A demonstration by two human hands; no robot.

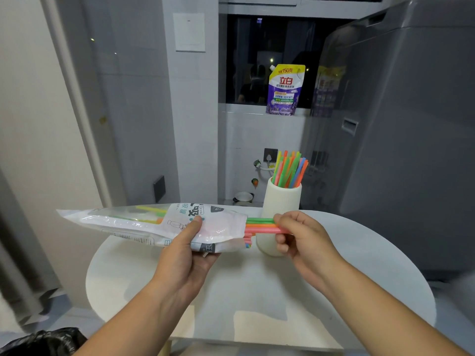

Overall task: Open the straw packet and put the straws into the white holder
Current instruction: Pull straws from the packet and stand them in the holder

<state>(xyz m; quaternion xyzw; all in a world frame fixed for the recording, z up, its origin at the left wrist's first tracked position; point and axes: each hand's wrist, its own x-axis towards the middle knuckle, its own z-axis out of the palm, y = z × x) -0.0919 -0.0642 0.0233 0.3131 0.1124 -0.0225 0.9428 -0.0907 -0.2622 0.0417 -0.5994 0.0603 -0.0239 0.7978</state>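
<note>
The straw packet (144,223), a clear and white plastic bag with printed text, lies level above the table, open end pointing right. My left hand (187,250) grips it from below, thumb on top. Several coloured straws (259,226) stick out of the open end, and my right hand (300,236) pinches their tips. Just behind the straws stands the white holder (282,201), a ribbed cup with several coloured straws (289,170) upright in it.
Everything is above a round white table (257,286). A large grey appliance (401,124) stands close at the right. A purple detergent pouch (285,89) sits on the window ledge. A black bag (43,341) lies at the lower left.
</note>
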